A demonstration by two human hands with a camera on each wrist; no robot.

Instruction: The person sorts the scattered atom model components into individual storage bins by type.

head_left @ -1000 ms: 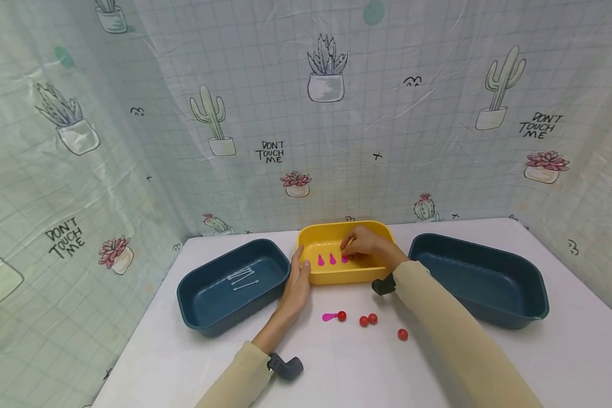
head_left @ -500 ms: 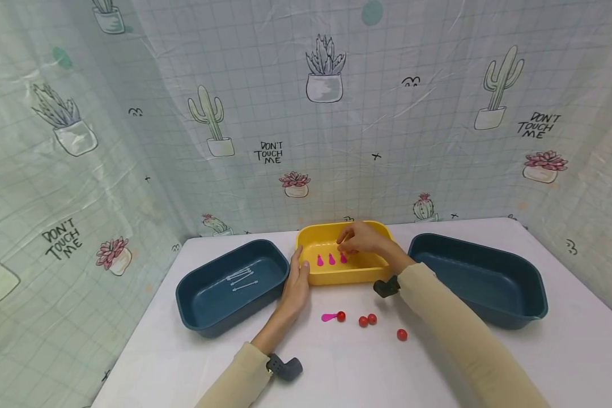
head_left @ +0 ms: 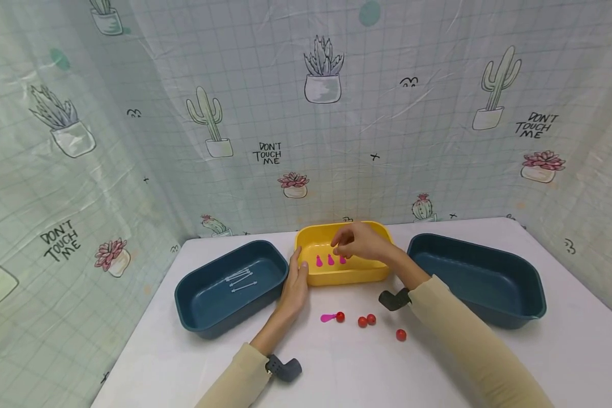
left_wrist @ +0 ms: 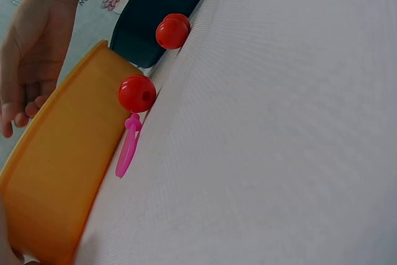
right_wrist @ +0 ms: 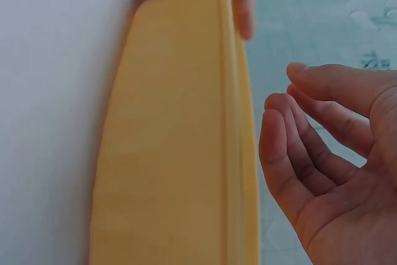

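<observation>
My left hand (head_left: 296,285) grips the left end of the yellow bin (head_left: 347,277), its thumb over the rim in the right wrist view. Above that bin my right hand (head_left: 363,242) hovers with loosely bent fingers; the right wrist view shows nothing between thumb and fingertips. On the bin's floor, pink pear-shaped pieces lie in a row, the left one (head_left: 319,261) nearest my left hand and the right one (head_left: 343,260) just below my right hand. A similar pink piece (left_wrist: 126,153) lies on the table, its knobbed end against a holed red bead (left_wrist: 133,94).
A dark blue bin (head_left: 204,323) with several thin pale rods (head_left: 239,277) stands at left. Another dark blue bin (head_left: 505,315) is at right. Loose red beads, a pair (head_left: 362,322) and a single bead (head_left: 401,335), lie on the white table (head_left: 347,374) in front.
My right hand has lifted off the rightmost pink piece, rising and shifting slightly left with its fingers parting. My left hand stays on the yellow bin.
</observation>
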